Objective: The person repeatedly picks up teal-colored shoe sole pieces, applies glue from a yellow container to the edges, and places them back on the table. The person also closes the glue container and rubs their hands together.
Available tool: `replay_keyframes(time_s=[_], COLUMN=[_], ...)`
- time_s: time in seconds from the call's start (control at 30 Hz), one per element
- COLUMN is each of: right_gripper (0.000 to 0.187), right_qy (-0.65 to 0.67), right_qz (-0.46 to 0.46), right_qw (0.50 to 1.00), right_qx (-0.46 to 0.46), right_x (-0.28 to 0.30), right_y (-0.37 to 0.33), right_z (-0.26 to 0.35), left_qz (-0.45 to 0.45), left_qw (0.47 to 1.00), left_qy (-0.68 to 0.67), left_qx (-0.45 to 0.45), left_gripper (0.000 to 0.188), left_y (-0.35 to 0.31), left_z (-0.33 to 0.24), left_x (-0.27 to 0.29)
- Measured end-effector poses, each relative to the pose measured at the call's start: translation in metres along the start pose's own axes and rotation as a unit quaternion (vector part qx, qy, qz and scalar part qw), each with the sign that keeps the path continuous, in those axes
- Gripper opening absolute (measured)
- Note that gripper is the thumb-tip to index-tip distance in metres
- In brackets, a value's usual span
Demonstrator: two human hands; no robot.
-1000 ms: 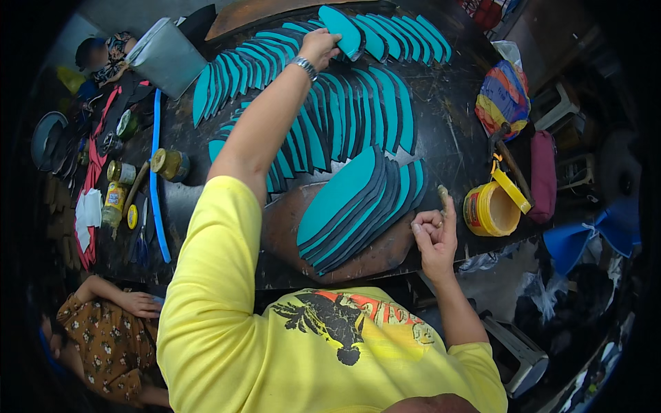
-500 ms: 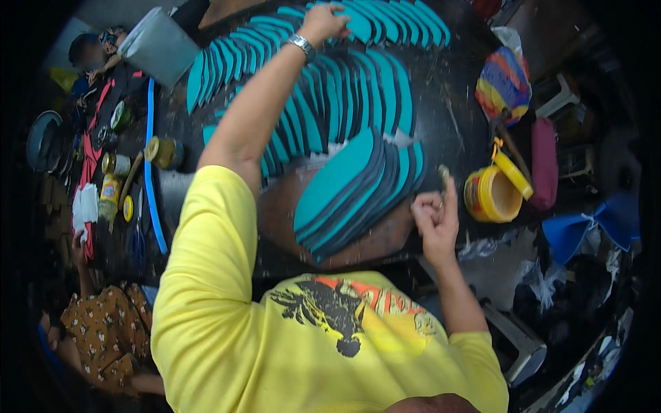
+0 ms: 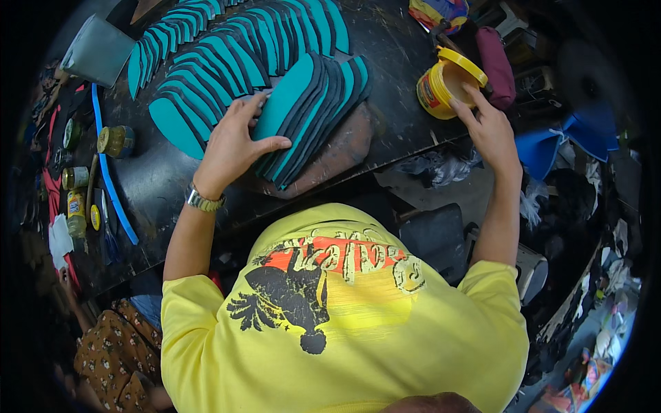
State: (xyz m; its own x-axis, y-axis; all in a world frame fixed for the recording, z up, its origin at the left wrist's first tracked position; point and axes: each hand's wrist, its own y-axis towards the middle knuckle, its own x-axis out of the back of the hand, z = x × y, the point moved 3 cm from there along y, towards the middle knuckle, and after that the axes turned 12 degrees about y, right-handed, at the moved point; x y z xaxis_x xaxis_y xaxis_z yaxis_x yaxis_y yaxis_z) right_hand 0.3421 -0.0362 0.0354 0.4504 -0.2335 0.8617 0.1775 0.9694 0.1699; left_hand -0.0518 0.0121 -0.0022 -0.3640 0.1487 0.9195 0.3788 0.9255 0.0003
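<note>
A stack of sole-shaped foam pieces [image 3: 292, 100], teal and black, lies fanned on a brown board [image 3: 348, 141] in front of me. My left hand [image 3: 234, 141] rests at the stack's left side, with the thumb stretched over the top piece and the fingers apart. On the right, my right hand [image 3: 485, 127] reaches to the mouth of a yellow jar [image 3: 434, 96], its fingertips bent inside the rim. What those fingers hold is hidden in the jar. The jar's yellow lid [image 3: 463, 62] tilts against its far side.
Overlapping rows of teal and black pieces [image 3: 213, 69] cover the far left of the black table [image 3: 385, 41]. A blue strip [image 3: 113, 186], glass jars [image 3: 116, 141] and scissors [image 3: 108, 224] lie left. A maroon roll [image 3: 494, 65] is beyond the yellow jar. Another person's patterned clothing [image 3: 113, 351] shows lower left.
My left hand has come back from the far row to the stack. My right hand, with a small stick-like thing at its fingertips before, has moved to the yellow jar. The view has shifted.
</note>
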Motion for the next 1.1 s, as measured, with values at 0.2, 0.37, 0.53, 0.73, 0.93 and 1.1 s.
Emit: replay_keyframes(time_s=[0.2, 0.37, 0.53, 0.73, 0.93, 1.1], right_gripper=[0.063, 0.053, 0.052, 0.04, 0.048, 0.055], right_qy=[0.122, 0.041, -0.131, -0.081, 0.339, 0.508], right_qz=[0.177, -0.029, 0.016, 0.039, 0.07, 0.011], right_qw=[0.964, 0.996, 0.987, 0.996, 0.933, 0.836], right_qx=[-0.156, -0.072, -0.092, 0.001, 0.094, 0.207], right_x=[-0.001, 0.019, -0.013, -0.005, -0.013, -0.049], right_y=[0.019, -0.005, -0.033, -0.058, -0.055, -0.035], right_z=[0.01, 0.02, 0.02, 0.053, 0.091, 0.1], left_qz=[-0.021, -0.052, -0.148, -0.015, 0.07, 0.173], left_qw=[0.999, 0.996, 0.988, 0.922, 0.778, 0.789], left_qy=[0.023, 0.068, -0.04, -0.386, -0.624, -0.589], left_qx=[0.012, 0.001, -0.029, -0.023, 0.015, -0.014], left_gripper=[0.079, 0.078, 0.059, 0.037, 0.047, 0.043], left_y=[0.029, 0.04, 0.042, 0.04, 0.017, 0.005], left_z=[0.006, 0.003, 0.0, -0.009, -0.041, -0.065], left_x=[-0.012, -0.024, -0.015, 0.003, -0.002, -0.016])
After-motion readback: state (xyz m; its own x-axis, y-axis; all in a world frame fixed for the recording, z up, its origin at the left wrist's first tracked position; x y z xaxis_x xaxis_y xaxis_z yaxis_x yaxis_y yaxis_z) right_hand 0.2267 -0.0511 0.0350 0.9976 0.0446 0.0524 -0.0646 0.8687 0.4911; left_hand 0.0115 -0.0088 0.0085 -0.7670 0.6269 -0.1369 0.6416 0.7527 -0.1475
